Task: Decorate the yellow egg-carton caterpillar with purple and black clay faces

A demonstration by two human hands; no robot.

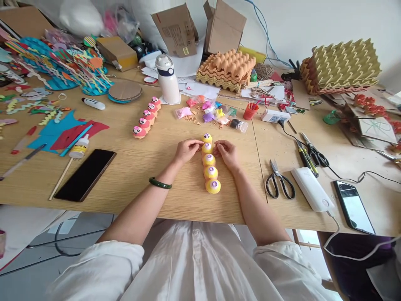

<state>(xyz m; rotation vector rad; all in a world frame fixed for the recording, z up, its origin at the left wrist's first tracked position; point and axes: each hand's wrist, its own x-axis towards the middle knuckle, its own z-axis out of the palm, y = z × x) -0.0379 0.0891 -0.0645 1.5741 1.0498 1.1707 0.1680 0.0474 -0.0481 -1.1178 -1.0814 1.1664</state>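
Though long, yellow row (210,166) between hands (187,151) (228,153)

Bright, even daylight; shadows around the yellow cup row (210,164) are faint. Near that row all is sharp; far from it, lines bow. Right of it, a phone screen (354,207) glares white.

Pale wooden table (131,167) fills the view, white wall (313,21) rises behind it, grey floor (34,269) shows below, soft even daylight.
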